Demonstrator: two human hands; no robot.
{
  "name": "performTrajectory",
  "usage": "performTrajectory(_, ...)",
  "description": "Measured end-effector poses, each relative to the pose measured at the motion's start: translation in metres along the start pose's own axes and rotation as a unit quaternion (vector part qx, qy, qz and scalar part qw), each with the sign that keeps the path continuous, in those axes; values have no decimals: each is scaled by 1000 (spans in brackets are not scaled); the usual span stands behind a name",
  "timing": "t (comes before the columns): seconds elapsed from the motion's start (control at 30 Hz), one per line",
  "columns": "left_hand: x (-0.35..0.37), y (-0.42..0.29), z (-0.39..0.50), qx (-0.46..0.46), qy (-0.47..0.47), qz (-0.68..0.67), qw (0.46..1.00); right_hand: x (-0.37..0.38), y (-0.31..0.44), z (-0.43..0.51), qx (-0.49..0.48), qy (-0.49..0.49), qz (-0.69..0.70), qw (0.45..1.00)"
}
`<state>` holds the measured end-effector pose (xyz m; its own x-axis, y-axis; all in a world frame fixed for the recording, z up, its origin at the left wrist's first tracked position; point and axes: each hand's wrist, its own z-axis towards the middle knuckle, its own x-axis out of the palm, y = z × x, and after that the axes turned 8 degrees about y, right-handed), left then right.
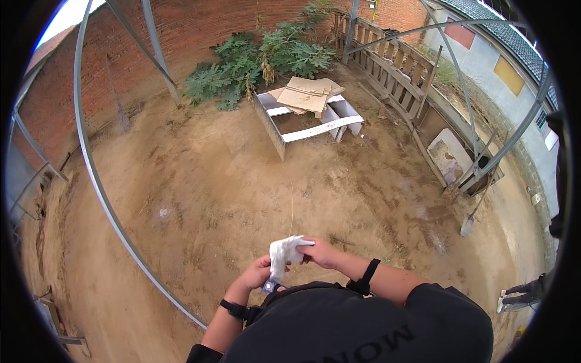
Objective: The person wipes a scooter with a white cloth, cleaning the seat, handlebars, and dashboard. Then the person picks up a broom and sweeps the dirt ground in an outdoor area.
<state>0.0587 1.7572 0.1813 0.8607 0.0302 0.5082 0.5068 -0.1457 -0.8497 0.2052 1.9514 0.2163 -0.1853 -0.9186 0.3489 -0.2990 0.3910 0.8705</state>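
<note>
A crumpled white cloth (pixel 282 254), possibly a glove, is held up in front of my body. My left hand (pixel 258 272) grips its lower left edge. With fingers and thumb, my right hand (pixel 320 252) pinches the upper right part. Some fingertips of both hands are hidden behind the cloth. Just below it, part of a blue shoe or sandal (pixel 269 286) shows on the ground. A thin cord-like line (pixel 292 195) runs along the dirt from near the cloth towards a white-edged frame (pixel 317 130).
Flat boards (pixel 306 94) lie on that frame, beside a leafy green plant (pixel 227 66). A curved metal pole (pixel 106 199) arcs along my left. To the right are a wooden pallet fence (pixel 386 59), a shovel (pixel 467 224) and another person's legs (pixel 522 292).
</note>
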Motion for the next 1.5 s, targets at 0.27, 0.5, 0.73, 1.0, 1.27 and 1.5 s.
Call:
performTrajectory(0.27,-85,-81,-20,129,-49,-221,966,26,70,100,16,-58,-158,986)
performTrajectory(0.5,-114,-111,-24,163,-88,-45,982,47,108,171,-35,-2,-122,992)
performTrajectory(0.73,-117,-122,-25,181,-317,-42,930,53,133,235,-85,162,-65,981)
performTrajectory(1.0,-119,-132,-25,325,-384,-104,858,56,147,262,5,351,-71,934)
performTrajectory(1.27,-125,-156,-87,260,-586,138,755,0,110,279,15,365,-177,914)
performTrajectory(1.5,-147,-293,-231,240,-671,547,440,-148,9,279,71,-4,-430,900)
